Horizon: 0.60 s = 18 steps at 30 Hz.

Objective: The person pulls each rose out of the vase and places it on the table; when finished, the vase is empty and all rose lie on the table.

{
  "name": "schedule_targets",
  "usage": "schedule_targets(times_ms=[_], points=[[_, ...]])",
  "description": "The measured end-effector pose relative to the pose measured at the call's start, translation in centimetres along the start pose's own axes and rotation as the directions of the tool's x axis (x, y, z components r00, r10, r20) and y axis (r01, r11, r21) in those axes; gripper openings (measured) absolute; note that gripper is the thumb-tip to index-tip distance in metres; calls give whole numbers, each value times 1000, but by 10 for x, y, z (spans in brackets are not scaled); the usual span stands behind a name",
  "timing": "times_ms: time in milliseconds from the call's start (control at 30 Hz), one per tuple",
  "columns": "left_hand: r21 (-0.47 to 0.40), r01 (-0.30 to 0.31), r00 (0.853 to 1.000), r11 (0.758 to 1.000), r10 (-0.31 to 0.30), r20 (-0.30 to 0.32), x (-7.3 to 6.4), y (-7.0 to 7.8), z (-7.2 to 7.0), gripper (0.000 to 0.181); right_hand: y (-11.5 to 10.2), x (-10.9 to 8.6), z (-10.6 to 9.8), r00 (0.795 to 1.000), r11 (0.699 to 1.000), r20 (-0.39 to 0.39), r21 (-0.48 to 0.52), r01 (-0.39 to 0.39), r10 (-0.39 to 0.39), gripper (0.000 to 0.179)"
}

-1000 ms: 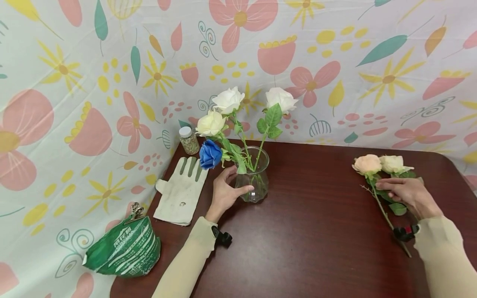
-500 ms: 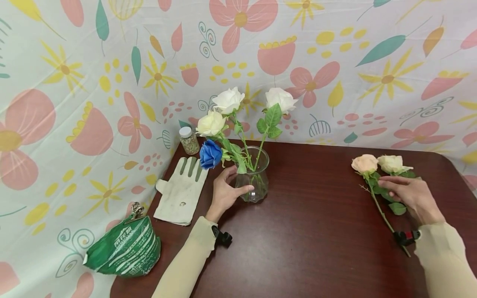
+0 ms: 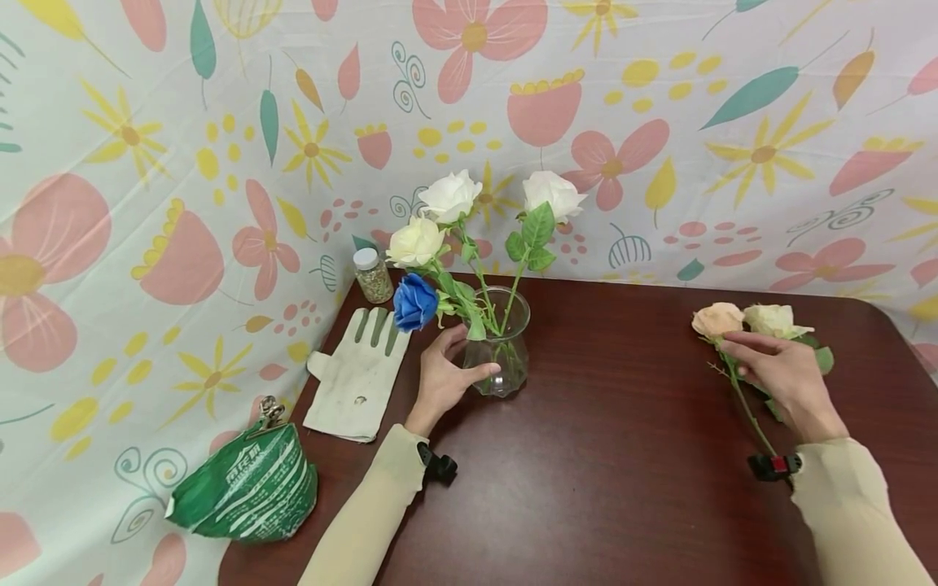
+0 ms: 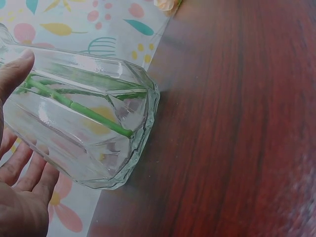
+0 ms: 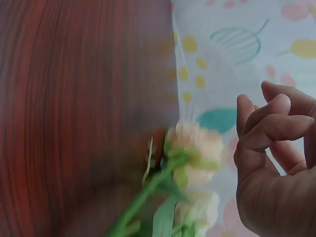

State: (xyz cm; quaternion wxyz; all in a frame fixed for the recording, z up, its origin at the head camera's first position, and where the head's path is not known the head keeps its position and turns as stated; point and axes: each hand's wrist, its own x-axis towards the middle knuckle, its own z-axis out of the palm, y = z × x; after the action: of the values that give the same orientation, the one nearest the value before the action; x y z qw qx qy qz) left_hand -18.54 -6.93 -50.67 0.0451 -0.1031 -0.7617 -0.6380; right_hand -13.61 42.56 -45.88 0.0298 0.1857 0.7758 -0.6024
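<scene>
My left hand [image 3: 443, 378] holds a clear glass vase [image 3: 506, 370] by its side, thumb in front and fingers behind. Green stems [image 4: 94, 114] show through the glass in the left wrist view. The vase carries a blue rose [image 3: 415, 303], a cream rose [image 3: 415, 242] and two white roses [image 3: 551, 195]. At the right, my right hand [image 3: 791, 382] hovers over a peach rose [image 3: 716, 320] lying beside another cream rose [image 3: 774, 321]. Its fingers are loosely bent; in the right wrist view they stand apart from the blurred peach bloom [image 5: 195, 148] and hold nothing.
Left of the vase lie a pale work glove [image 3: 355, 378] and a small white-capped jar [image 3: 373, 277]. A green pouch [image 3: 245, 484] with a metal clip sits at the table's left edge. Floral cloth [image 3: 623, 89] hangs behind the dark wooden table [image 3: 608, 456].
My right hand has shifted left and slightly up, from beside the peach rose to over its stem just under the bloom. The left hand and the vase stay put.
</scene>
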Motion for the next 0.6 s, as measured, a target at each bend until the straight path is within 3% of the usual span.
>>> schedule_targets(times_ms=[300, 600], points=[[2, -12, 1000, 1000, 12, 6, 0, 1, 1, 85, -15, -11, 44, 994, 979, 6, 171, 111, -114, 19], [2, -22, 1000, 1000, 22, 3, 1, -2, 0, 87, -46, -27, 99, 984, 978, 17, 116, 175, -178, 22]])
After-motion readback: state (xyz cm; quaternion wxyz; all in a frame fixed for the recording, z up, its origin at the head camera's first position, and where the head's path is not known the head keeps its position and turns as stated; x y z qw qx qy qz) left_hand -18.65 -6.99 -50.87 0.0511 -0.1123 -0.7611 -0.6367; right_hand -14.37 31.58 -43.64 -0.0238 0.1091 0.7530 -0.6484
